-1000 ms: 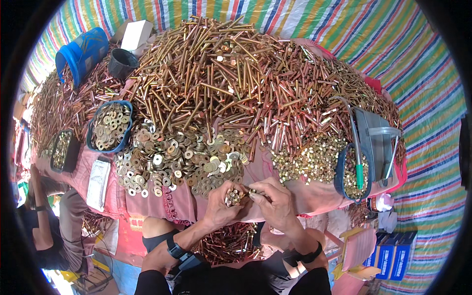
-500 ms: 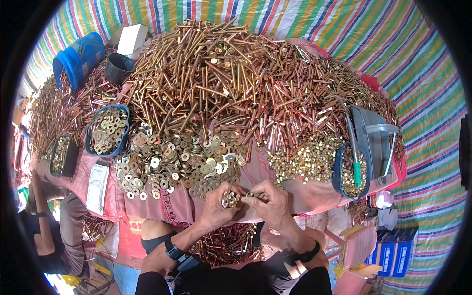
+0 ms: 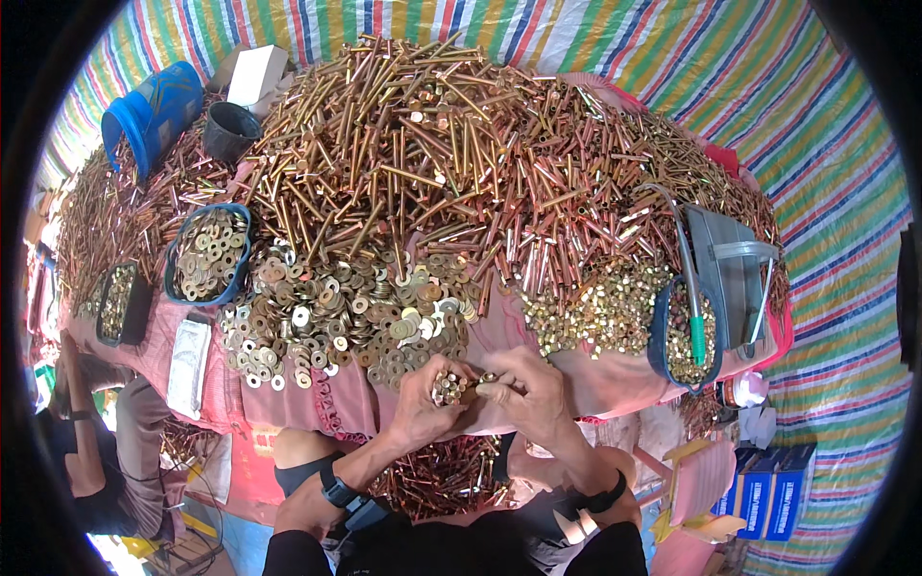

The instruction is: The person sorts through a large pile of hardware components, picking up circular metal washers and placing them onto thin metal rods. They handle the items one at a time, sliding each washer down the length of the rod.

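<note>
Close together at the near edge of the heaped table are both my hands. My left hand point(image 3: 427, 400) is closed around a cluster of small brass-coloured hex nuts point(image 3: 448, 388), whose bright ends face up. Whether bolt shanks are under them in the palm is hidden. My right hand point(image 3: 526, 393) pinches one small brass-coloured nut point(image 3: 487, 378) between thumb and fingertips, just right of that cluster. Beyond my left hand spreads a heap of flat washers point(image 3: 336, 317). Past my right hand lies a pile of loose brass-coloured nuts point(image 3: 600, 317).
A large mound of long bolts point(image 3: 413, 154) fills the back. At left stand a washer tub point(image 3: 209, 256), a dark box point(image 3: 122, 305) and a blue bucket point(image 3: 154, 115). A blue tub point(image 3: 688, 336) with a green-handled tool point(image 3: 697, 340) stands right. Another person point(image 3: 106, 451) sits at left.
My right fingers have tilted and shifted slightly, turning the small nut beside the cluster. My left hand keeps its hold in about the same place.
</note>
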Available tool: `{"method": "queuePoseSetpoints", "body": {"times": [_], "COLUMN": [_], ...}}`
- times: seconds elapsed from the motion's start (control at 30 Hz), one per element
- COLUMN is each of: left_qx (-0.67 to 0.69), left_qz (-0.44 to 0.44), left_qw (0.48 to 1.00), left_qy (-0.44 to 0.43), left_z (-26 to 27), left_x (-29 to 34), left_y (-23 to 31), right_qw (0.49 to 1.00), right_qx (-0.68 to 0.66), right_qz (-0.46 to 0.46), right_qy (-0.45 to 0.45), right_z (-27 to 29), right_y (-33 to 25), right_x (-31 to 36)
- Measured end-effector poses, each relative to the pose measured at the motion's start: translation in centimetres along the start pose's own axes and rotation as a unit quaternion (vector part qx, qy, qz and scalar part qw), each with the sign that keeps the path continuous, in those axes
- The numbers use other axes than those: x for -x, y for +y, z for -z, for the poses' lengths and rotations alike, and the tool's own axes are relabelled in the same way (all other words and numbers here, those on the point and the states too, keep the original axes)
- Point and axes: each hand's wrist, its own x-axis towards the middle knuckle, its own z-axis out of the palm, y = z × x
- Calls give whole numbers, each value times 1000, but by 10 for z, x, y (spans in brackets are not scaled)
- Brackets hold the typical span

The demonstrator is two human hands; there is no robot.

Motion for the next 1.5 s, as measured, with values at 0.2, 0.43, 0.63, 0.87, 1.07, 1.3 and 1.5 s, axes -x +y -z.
{"method": "queuePoseSetpoints", "body": {"times": [0.2,0.43,0.63,0.87,1.07,1.3,1.5], "left_qx": [35,52,45,3,14,-1,-3], "left_qz": [9,8,5,28,53,-28,-36], "left_qw": [999,999,999,1000,999,999,999], "left_qy": [-4,-8,-29,-13,-4,-20,-23], "left_z": [-2,-1,1,1,-2,2,4], "left_x": [0,2,1,1,2,-3,-2], "left_y": [-5,-7,-6,0,1,1,2], "right_qw": [996,991,992,991,959,976,968], "right_qx": [77,104,74,64,-98,134,248], "right_qz": [29,63,89,41,-205,-133,19], "right_qy": [-31,-51,-51,-106,-168,-107,42], "right_z": [6,9,8,14,40,24,0], "right_y": [-7,-11,-10,-4,13,44,59], "right_x": [-5,-5,-8,-9,-30,-52,-84]}}
